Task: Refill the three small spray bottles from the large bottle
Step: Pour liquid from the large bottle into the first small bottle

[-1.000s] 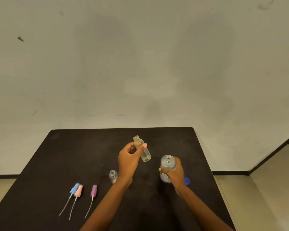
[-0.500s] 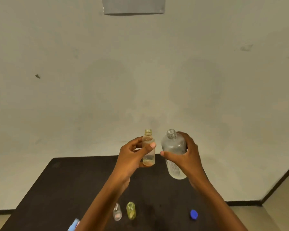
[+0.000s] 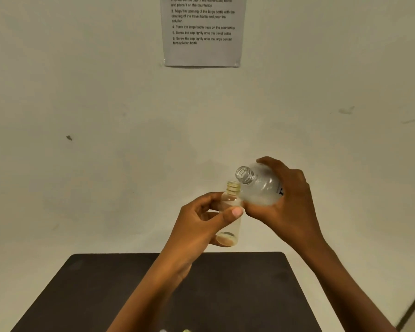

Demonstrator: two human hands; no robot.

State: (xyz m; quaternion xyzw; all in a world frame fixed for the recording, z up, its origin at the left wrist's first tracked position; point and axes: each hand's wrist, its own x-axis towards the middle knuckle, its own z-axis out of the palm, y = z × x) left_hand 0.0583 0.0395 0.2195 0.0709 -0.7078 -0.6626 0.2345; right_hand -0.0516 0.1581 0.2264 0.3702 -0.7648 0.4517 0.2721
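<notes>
Pinching the small spray bottle at mid-body, the left hand's fingers curl behind it while the thumb presses across its front. It stands upright, cap off, with only a shallow amber pool at its base. The right hand's fingers wrap the body of the large bottle, which is tipped leftward so its open threaded neck sits just above and beside the small mouth, not yet over it. Both bottles are raised above the far edge of the dark bench (neither touches it). The small bottle looks light, thin-walled and slick, so a firm mid-body hold suits it. The large one, probably heavier with liquid, is best held round its widest part and without squeezing, which might send out a spurt.
</notes>
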